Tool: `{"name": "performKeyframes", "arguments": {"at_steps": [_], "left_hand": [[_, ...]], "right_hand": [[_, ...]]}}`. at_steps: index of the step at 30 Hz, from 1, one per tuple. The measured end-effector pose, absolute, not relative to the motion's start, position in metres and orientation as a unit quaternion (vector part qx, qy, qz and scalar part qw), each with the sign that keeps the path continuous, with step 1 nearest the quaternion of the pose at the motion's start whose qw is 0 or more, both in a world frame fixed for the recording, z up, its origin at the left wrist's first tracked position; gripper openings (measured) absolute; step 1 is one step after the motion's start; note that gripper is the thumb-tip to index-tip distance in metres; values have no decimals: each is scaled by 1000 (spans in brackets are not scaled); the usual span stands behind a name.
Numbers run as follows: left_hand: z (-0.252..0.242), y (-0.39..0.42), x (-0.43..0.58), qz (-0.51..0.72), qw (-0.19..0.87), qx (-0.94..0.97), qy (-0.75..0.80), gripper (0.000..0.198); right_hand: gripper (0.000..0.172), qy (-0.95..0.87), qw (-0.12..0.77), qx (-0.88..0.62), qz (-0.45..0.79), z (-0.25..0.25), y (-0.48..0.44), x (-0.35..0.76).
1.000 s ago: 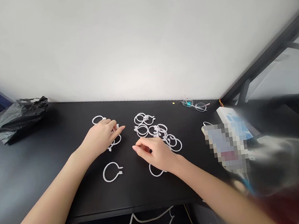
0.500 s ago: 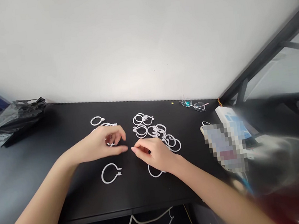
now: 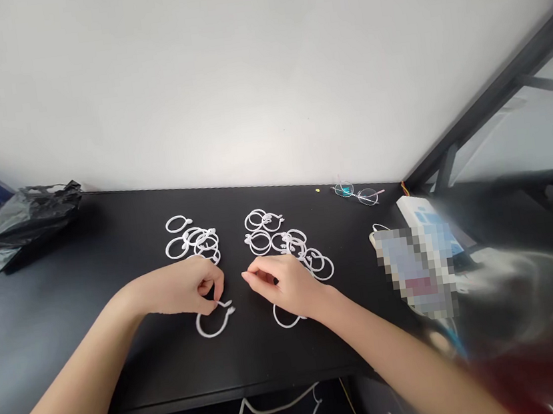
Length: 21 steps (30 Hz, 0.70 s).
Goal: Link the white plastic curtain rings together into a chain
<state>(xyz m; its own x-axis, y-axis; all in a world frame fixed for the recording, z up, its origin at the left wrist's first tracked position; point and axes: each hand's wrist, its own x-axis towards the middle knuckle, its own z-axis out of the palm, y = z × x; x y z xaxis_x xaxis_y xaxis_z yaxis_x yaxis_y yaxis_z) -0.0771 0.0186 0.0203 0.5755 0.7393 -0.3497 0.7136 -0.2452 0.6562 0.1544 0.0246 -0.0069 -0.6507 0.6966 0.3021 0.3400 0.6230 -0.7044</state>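
Observation:
On the black table [image 3: 124, 360], my left hand [image 3: 186, 288] pinches the open end of a white plastic ring [image 3: 214, 323] that lies near the front. My right hand [image 3: 286, 283] rests just to the right with thumb and forefinger pressed together; I cannot make out anything in them. Another white ring [image 3: 285, 319] lies partly under my right wrist. A pile of closed white rings [image 3: 191, 241] sits behind my left hand. A second, larger pile of rings [image 3: 285, 241] sits behind my right hand.
A crumpled black plastic bag [image 3: 26, 217] lies at the far left. Eyeglasses [image 3: 358, 193] sit by the wall at the back right. A white and blue box [image 3: 426, 219] and a blurred-out patch lie at the right. White cables hang below the table's front edge.
My left hand drew back from the left ring pile to the single ring near the front and pinched it, shifting it slightly right. My right hand has barely moved.

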Motion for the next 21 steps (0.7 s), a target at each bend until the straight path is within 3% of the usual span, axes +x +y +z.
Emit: {"name": "performKeyframes", "arguments": {"at_steps": [5,11,21], "left_hand": [[23,19,-64,52,380,796,467,12],[30,20,-55,222,340,785,469,19],[25,18,-47,327,459,658,500,13]], "right_hand": [[16,-850,295,-308,309,-9,26,155],[20,-831,314,-330,319,-6,26,154],[25,-763,425,-263,410,-4,28,154]]}}
